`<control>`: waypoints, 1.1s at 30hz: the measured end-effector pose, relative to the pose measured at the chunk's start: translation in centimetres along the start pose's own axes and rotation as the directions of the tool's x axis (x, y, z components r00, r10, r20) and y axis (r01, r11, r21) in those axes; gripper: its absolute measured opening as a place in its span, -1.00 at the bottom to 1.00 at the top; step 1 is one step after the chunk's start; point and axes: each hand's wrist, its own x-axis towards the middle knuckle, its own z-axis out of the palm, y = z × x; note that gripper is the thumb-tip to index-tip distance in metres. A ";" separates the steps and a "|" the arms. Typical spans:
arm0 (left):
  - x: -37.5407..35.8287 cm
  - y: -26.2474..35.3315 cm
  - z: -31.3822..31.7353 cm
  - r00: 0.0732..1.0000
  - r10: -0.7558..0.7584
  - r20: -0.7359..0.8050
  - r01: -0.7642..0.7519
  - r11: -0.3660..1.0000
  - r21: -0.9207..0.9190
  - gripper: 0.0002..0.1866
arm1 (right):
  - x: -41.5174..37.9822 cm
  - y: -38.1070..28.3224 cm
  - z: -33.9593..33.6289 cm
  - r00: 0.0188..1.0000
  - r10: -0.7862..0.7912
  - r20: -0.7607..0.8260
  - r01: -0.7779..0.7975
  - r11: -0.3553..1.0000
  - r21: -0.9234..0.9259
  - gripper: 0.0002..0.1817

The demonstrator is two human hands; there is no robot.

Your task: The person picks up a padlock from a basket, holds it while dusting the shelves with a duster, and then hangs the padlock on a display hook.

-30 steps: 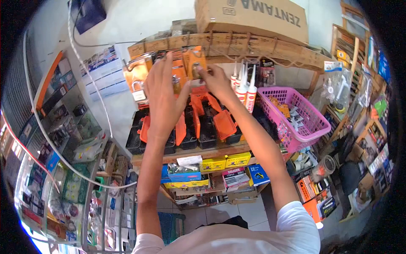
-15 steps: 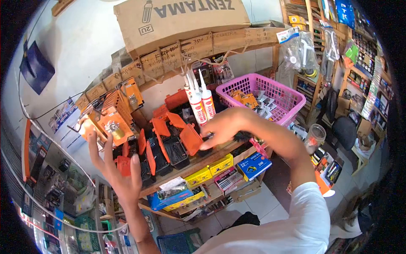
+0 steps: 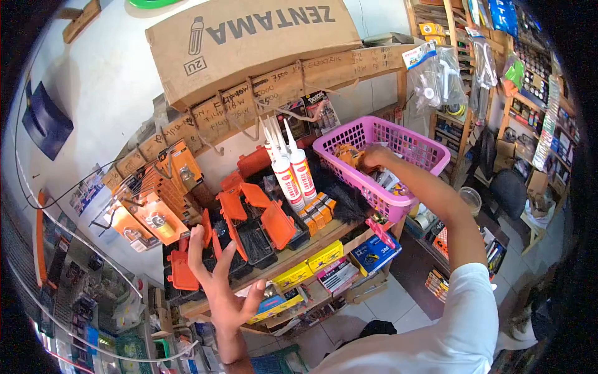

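Note:
My right hand (image 3: pixel 376 157) reaches down into a pink plastic basket (image 3: pixel 423 165), over orange packs (image 3: pixel 349 153) and small white packets. Its fingertips are hidden among them, so I cannot tell whether it grips one. My left hand (image 3: pixel 227 299) is raised in front of the shelf with fingers spread and nothing in it. Behind its fingers stand black organizer bins with orange lids (image 3: pixel 278 225), several lids flipped up. Left of the basket, a row of small orange boxes (image 3: pixel 317 212) sits on the shelf in front of white-and-red sealant tubes (image 3: pixel 291 181).
Carded padlocks (image 3: pixel 159 221) hang at the left of the wooden shelf. A ZENTAMA carton (image 3: pixel 261 56) rests on the beam above. Below are yellow boxes (image 3: pixel 324 255) and a blue 3M box (image 3: pixel 375 252). Bagged fittings (image 3: pixel 439 78) hang at right.
My right hand has moved from beside the sealant tubes into the pink basket, uncovering the small orange boxes. My left hand has shifted right and down, away from the hanging padlocks.

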 end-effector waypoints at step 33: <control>-12.4 4.7 17.5 0.404 -0.024 0.914 0.534 -0.806 -0.257 -0.38 | -26.2 -4.2 11.2 0.853 -0.392 -0.346 0.502 0.797 0.335 -0.67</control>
